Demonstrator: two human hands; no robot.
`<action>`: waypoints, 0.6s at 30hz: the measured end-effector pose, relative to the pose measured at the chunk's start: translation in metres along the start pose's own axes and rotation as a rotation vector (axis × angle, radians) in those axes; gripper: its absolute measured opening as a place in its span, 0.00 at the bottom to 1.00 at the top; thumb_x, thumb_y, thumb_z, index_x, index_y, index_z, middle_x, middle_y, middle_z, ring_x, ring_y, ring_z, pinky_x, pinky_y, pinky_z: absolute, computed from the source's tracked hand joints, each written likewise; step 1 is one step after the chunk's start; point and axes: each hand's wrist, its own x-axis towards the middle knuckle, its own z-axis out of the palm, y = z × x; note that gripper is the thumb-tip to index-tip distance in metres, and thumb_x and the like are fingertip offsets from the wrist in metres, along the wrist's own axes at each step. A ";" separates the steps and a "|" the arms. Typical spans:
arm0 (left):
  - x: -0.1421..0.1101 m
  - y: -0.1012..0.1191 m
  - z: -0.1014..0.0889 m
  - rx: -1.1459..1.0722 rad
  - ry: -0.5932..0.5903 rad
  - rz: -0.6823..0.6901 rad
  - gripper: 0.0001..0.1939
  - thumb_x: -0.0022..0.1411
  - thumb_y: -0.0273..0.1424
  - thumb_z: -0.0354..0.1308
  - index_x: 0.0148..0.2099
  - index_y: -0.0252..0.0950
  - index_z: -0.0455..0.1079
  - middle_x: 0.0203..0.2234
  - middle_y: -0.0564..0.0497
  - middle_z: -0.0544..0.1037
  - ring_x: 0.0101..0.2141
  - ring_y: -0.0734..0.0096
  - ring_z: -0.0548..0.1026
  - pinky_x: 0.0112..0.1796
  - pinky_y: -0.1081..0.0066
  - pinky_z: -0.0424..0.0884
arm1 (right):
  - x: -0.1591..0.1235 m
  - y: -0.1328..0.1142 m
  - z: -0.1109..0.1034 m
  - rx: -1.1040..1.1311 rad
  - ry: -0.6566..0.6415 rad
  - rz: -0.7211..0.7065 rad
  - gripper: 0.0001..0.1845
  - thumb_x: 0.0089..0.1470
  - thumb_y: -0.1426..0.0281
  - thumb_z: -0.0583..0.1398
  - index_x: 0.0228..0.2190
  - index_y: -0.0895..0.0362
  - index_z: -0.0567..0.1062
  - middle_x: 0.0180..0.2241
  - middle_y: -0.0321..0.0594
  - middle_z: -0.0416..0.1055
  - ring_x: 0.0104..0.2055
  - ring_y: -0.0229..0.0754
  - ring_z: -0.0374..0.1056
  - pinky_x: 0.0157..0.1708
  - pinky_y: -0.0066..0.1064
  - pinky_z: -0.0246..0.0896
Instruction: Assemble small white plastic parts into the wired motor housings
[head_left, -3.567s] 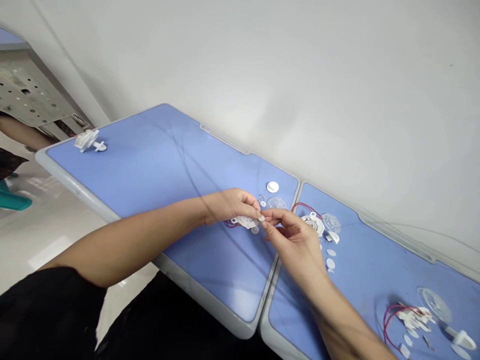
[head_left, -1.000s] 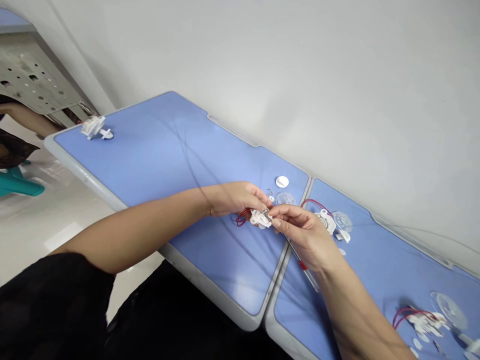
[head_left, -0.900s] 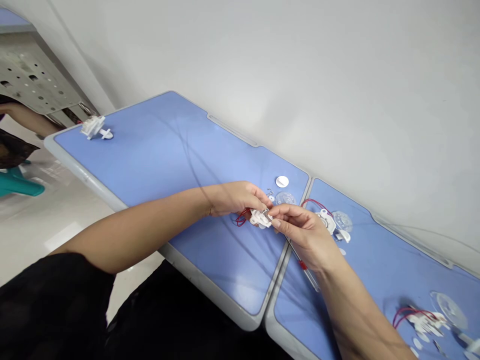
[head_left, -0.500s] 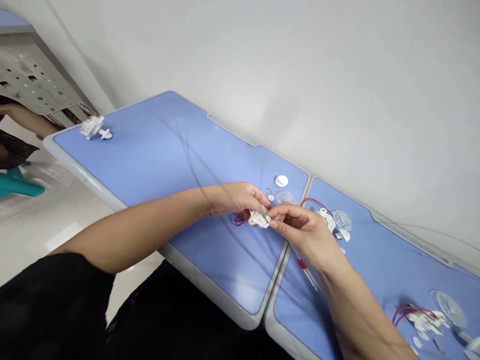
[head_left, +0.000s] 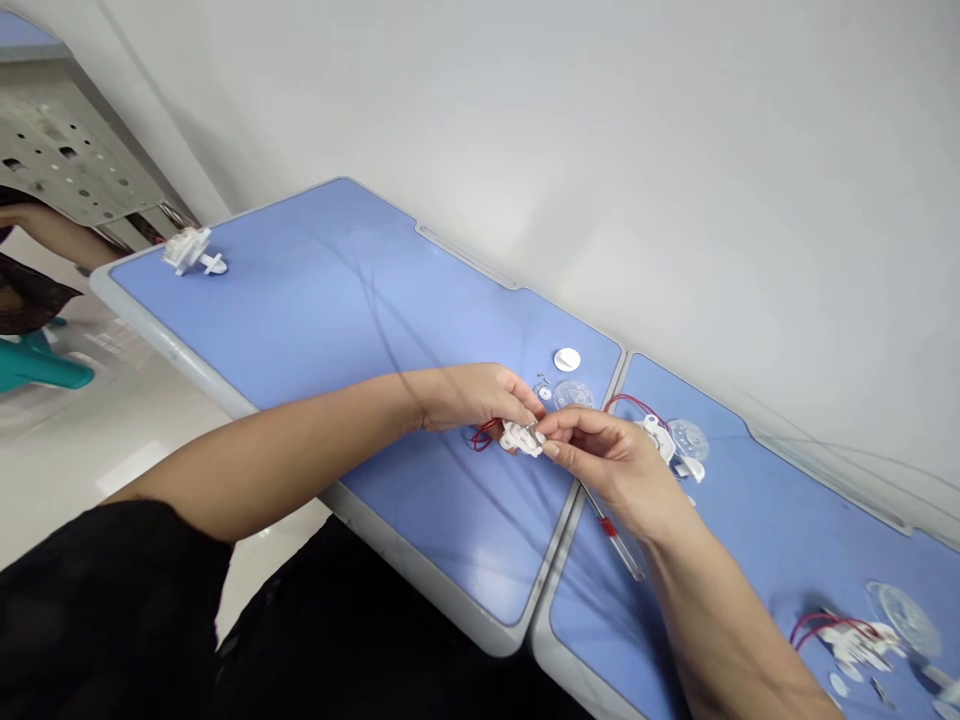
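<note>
In the head view, the left hand and right hand come together just above the join of two blue tables, both clamped on a white plastic housing, which sits between the fingertips. Red wires loop from it beneath the left hand. A slim clear rod with a red band runs out from under the right hand. Just above lie a white disc and a clear disc. To the right sits a wired white unit, with another at lower right and a white part at upper left
</note>
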 end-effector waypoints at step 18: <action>0.000 0.005 0.003 -0.032 0.011 -0.055 0.07 0.53 0.23 0.53 0.32 0.29 0.73 0.18 0.53 0.73 0.19 0.78 0.69 0.20 0.78 0.63 | 0.002 0.009 -0.005 0.152 0.005 0.109 0.13 0.43 0.62 0.70 0.32 0.54 0.80 0.31 0.39 0.76 0.31 0.38 0.67 0.32 0.31 0.63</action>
